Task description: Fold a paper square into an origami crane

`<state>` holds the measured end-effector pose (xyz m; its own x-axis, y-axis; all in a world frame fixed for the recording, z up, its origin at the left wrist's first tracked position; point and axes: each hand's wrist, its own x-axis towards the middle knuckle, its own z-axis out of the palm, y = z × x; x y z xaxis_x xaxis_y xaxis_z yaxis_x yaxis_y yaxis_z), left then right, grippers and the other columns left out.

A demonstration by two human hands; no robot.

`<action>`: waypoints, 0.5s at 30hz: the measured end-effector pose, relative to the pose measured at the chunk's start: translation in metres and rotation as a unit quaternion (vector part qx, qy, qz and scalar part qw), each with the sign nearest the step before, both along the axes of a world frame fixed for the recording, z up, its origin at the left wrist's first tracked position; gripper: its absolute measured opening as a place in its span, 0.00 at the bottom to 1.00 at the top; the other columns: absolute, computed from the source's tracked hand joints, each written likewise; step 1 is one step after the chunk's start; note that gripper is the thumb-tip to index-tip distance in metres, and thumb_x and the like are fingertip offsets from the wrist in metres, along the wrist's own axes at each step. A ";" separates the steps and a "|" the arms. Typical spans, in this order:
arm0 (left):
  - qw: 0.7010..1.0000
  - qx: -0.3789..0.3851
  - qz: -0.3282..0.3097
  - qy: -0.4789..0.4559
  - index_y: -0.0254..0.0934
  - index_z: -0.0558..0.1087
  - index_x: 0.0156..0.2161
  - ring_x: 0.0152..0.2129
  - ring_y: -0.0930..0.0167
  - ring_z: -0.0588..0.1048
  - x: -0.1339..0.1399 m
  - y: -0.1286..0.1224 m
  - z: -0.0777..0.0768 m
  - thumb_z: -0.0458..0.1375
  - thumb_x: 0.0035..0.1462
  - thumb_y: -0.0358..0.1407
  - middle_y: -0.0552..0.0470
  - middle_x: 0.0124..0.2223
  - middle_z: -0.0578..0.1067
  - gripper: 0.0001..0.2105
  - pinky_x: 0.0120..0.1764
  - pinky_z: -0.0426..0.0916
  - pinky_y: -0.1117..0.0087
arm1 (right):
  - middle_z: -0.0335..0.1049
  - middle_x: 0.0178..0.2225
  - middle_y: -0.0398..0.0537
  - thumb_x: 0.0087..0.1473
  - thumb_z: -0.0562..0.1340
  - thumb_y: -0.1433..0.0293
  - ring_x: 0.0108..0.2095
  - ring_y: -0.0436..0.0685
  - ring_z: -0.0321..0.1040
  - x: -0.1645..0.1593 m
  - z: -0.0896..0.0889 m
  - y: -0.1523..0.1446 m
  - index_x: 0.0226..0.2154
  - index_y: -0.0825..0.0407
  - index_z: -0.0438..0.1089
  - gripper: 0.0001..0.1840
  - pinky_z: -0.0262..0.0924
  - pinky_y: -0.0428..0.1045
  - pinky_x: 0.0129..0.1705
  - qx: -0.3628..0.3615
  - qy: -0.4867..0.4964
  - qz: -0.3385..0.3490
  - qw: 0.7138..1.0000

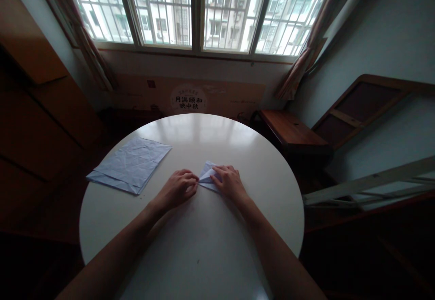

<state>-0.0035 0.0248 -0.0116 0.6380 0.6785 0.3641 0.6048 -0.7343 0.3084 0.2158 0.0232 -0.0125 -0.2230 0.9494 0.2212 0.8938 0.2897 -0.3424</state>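
Observation:
A small folded sheet of pale blue-white paper lies near the middle of the round white table. Its pointed left tip is pinched between the fingers of my left hand. My right hand rests over the paper's right part, fingers bent and pressing on it, so that part is hidden. Creases and a layered fold show between the two hands.
A stack of creased paper sheets lies at the table's left, partly over its edge. Behind the table stands a printed box panel under a barred window. A wooden bench is at the right, and wooden cabinets are at the left.

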 end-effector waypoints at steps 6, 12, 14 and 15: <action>0.997 0.030 0.073 0.005 0.42 0.77 0.37 0.47 0.64 0.70 -0.005 0.003 -0.005 0.57 0.56 0.34 0.48 0.51 0.72 0.07 0.49 0.66 0.58 | 0.70 0.46 0.48 0.60 0.55 0.67 0.44 0.59 0.61 0.000 0.001 -0.001 0.45 0.45 0.73 0.14 0.53 0.52 0.45 -0.004 -0.022 -0.007 1.000; 0.999 0.023 0.028 0.008 0.43 0.75 0.44 0.46 0.65 0.70 0.001 0.000 -0.002 0.54 0.59 0.34 0.49 0.49 0.73 0.10 0.51 0.65 0.59 | 0.69 0.46 0.49 0.58 0.58 0.68 0.46 0.58 0.61 0.003 -0.009 0.004 0.44 0.45 0.72 0.12 0.52 0.53 0.47 0.024 -0.007 -0.033 0.999; 1.000 0.014 0.006 0.012 0.43 0.71 0.51 0.47 0.66 0.70 0.003 -0.002 -0.003 0.54 0.60 0.35 0.49 0.50 0.73 0.14 0.51 0.64 0.60 | 0.68 0.47 0.49 0.57 0.59 0.69 0.47 0.58 0.61 0.003 -0.010 0.005 0.43 0.46 0.73 0.12 0.52 0.53 0.49 0.025 0.011 -0.030 0.999; 1.000 0.010 -0.004 0.018 0.43 0.68 0.54 0.48 0.66 0.70 0.004 -0.002 -0.004 0.54 0.60 0.36 0.48 0.52 0.72 0.17 0.52 0.64 0.61 | 0.68 0.48 0.50 0.57 0.59 0.70 0.48 0.58 0.62 0.003 -0.010 0.006 0.43 0.47 0.73 0.11 0.52 0.53 0.49 0.023 0.020 -0.029 0.999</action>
